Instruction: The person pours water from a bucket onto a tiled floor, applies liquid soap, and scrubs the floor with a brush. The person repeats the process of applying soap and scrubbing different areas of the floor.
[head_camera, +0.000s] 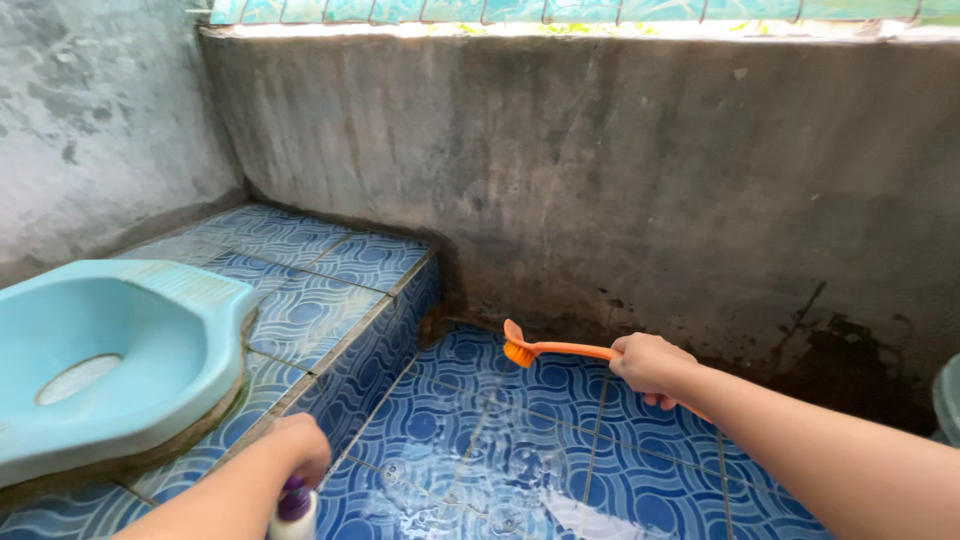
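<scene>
While your right hand sits right of centre in the frame, its fingers are wrapped tight round the handle of an orange brush. The brush runs left from that fist; its bristle head points down at centre frame, over or on the floor near the foot of the wall. Can't tell if the bristles actually touch.

Your left hand is at the bottom edge, left of centre, fingers curled closed over the purple top of a white bottle. Only the bottle's top part shows; the rest is cut off by the frame.

Surface: blue patterned floor tiles, wet, with a sheen and water pooling at bottom centre. A raised tiled step in the same pattern fills the left-middle; its vertical face drops to the lower floor just beside your left hand.

Room: bare grey concrete wall across the upper frame, dark stains along its base, heaviest at lower right. A second rough wall is at upper left. Daylight comes through an opening along the top edge.

Around: a light blue squat toilet pan set into the step at far left, well apart from the brush. A pale rounded object clips the right edge; can't identify it.
</scene>
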